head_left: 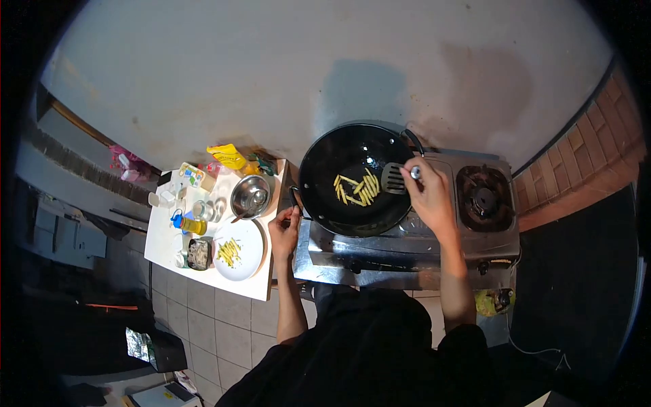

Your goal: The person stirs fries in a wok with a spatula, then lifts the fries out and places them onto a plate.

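Note:
A black wok (332, 152) sits on the left side of the gas stove, with yellow potato strips (366, 190) gathered at its bottom. My right hand (427, 193) is closed around the handle of a slotted spatula (393, 179), whose blade is inside the wok beside the strips. At the wok's left side, my left hand (284, 232) has its fingers closed at the wok's loop handle (295, 198). Left of that hand, a white plate (252, 254) holds more strips with green bits.
The stove (434, 254) has a bare burner (484, 197) on the right. On the white side table (159, 237) stand a steel bowl (241, 190), a yellow bottle (196, 226), a dark container (199, 254), glass jars and a yellow packet (230, 157). A brick ledge (576, 149) borders the right.

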### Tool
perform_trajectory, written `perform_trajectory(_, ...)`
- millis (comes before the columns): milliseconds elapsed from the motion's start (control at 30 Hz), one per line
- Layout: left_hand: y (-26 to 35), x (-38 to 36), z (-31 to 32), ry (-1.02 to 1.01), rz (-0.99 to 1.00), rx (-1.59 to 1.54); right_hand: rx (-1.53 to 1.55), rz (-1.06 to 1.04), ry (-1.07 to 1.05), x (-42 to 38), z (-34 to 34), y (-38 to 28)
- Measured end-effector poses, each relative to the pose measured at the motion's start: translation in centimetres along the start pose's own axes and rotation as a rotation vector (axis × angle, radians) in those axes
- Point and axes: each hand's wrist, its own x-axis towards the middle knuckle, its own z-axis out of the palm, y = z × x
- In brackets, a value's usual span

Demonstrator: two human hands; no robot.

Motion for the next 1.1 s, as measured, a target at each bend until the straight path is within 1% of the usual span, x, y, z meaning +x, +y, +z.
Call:
perform_trajectory(33,-0.3,0.1,0.0,0.000,0.017,-0.019,-0.028,-0.058,-0.011,0.3,0.2,-0.2)
perform_trajectory(67,-0.5,0.1,0.0,0.002,0.034,-0.038,-0.031,-0.055,-0.003,0.6,0.5,-0.1)
perform_trajectory(133,-0.3,0.0,0.0,-0.011,0.050,-0.030,-0.061,-0.091,-0.059,1.3,1.7,0.7)
perform_trajectory(200,-0.1,-0.1,-0.1,-0.018,-0.010,-0.029,-0.067,-0.133,-0.052,1.8,3.7,1.7)
perform_trajectory(267,-1.0,0.0,0.0,-0.023,-0.019,-0.056,0.050,-0.062,-0.138,2.2,5.3,2.0)
perform_trajectory(300,-0.8,0.1,0.0,-0.031,-0.026,-0.078,0.086,-0.116,-0.098,2.3,5.7,1.7)
perform_trajectory(333,-0.6,0.2,0.0,-0.025,-0.025,-0.081,0.086,-0.122,-0.102,2.5,5.7,1.5)
perform_trajectory(400,-0.3,-0.3,0.0,0.003,0.063,0.002,0.104,-0.072,-0.056,2.7,5.3,0.9)
perform_trajectory(467,-0.9,-0.3,0.0,0.022,0.050,-0.012,0.066,-0.057,-0.089,2.7,4.4,0.5)
perform_trajectory(567,-1.6,0.0,0.0,0.035,0.081,-0.022,0.038,-0.121,-0.043,2.4,5.5,1.7)
perform_trajectory(667,-1.5,0.0,-0.1,0.038,0.051,-0.014,0.005,-0.112,-0.028,2.5,6.6,2.1)
perform_trajectory(733,-1.3,0.2,-0.3,0.021,0.047,-0.007,0.099,-0.060,-0.051,3.2,6.3,1.2)
perform_trajectory(767,-1.4,0.1,-0.5,0.009,0.037,-0.001,0.079,-0.043,-0.044,3.5,5.8,0.6)
perform_trajectory(800,-1.3,0.0,-0.7,0.011,0.034,0.001,0.107,-0.116,-0.019,3.7,5.5,0.9)
perform_trajectory(867,-1.1,0.0,-1.1,0.022,0.066,0.020,-0.010,-0.015,-0.088,3.5,4.3,0.8)
perform_trajectory(900,-0.8,-0.1,-1.2,0.028,0.066,0.019,-0.023,-0.029,-0.073,3.2,4.3,1.0)
perform_trajectory(933,-0.5,-0.2,-1.4,0.041,0.063,-0.004,-0.021,-0.034,-0.077,3.2,4.8,1.3)
perform_trajectory(1000,-0.3,-0.4,-1.8,0.054,0.057,-0.022,0.023,-0.030,-0.019,2.9,5.9,1.9)
perform_trajectory(1033,-0.2,-0.3,-2.1,0.036,0.038,0.010,0.056,0.015,-0.088,3.1,6.5,2.1)
perform_trajectory(1067,-0.2,-0.3,-2.2,0.016,0.021,0.042,0.057,0.019,-0.088,3.4,7.0,2.2)
perform_trajectory(1100,-0.4,-0.3,-2.1,0.015,0.026,0.041,0.097,-0.063,-0.074,3.9,7.4,2.0)
